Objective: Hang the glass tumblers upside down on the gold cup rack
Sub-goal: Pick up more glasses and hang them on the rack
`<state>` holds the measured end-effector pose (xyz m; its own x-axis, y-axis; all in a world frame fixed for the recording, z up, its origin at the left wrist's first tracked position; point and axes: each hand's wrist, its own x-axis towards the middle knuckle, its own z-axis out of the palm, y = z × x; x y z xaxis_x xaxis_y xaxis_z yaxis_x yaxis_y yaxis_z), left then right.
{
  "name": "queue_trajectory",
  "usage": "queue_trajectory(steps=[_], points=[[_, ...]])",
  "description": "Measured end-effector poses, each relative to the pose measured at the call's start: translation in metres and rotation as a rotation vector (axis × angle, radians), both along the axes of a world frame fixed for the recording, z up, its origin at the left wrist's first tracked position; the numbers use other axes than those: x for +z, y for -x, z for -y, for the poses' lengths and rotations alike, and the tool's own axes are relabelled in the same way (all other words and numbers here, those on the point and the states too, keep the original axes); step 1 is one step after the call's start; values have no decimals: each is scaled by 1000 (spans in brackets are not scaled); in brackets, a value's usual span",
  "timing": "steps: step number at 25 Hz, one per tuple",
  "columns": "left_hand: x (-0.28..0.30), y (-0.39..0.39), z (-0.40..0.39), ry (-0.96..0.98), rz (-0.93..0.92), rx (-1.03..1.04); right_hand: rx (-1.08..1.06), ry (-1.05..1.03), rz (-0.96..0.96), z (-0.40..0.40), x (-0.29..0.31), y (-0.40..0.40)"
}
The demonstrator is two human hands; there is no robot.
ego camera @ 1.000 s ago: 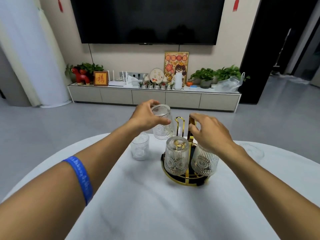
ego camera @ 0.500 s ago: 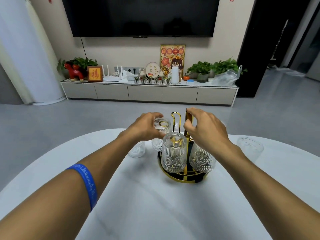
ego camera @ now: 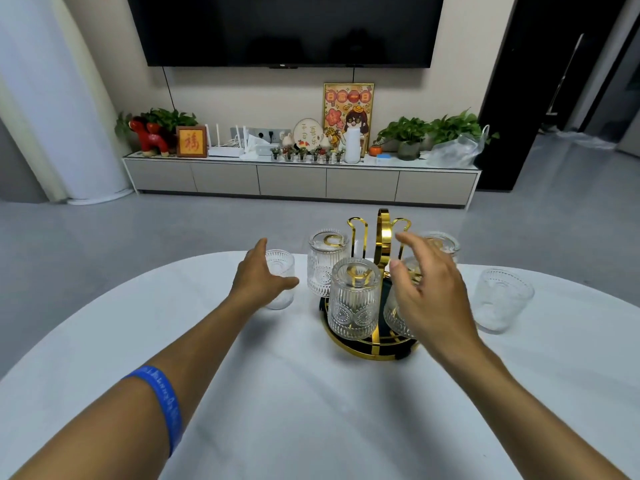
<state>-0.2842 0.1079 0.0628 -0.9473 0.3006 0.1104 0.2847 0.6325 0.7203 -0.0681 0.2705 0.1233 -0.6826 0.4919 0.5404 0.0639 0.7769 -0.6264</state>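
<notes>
The gold cup rack stands on the white table. Upside-down ribbed glass tumblers hang on it: one at the front, one at the back left, one at the back right, and another mostly hidden behind my right hand. My left hand is open, its fingers apart around an upright tumbler left of the rack; whether it touches the glass is unclear. My right hand hovers open in front of the rack's right side. Another upright tumbler stands to the right.
The table's rounded far edge lies just behind the rack, with grey floor beyond. A low TV cabinet with plants and ornaments runs along the wall under a large television.
My left hand has let go of the tumbler now hanging at the rack's back left and moved left to the upright glass. My right hand has released the rack's handle and opened.
</notes>
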Motion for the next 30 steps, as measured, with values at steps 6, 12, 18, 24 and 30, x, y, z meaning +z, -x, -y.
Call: queue_trajectory(steps=[6,12,18,24,30], points=[[-15,5,-9,27,-14,128,3,-101,-73,8,-21,-36],[40,-46,26,-399,-73,190,15,19,-100,17,-15,-59],[148,-123,20,-799,48,-343,329,1282,-40,45,55,-55],[157,-168,-34,-699,133,-647,430,1600,-218,9,88,-63],[141,-105,-61,-40,-203,-591,-54,969,-258,-68,112,-30]])
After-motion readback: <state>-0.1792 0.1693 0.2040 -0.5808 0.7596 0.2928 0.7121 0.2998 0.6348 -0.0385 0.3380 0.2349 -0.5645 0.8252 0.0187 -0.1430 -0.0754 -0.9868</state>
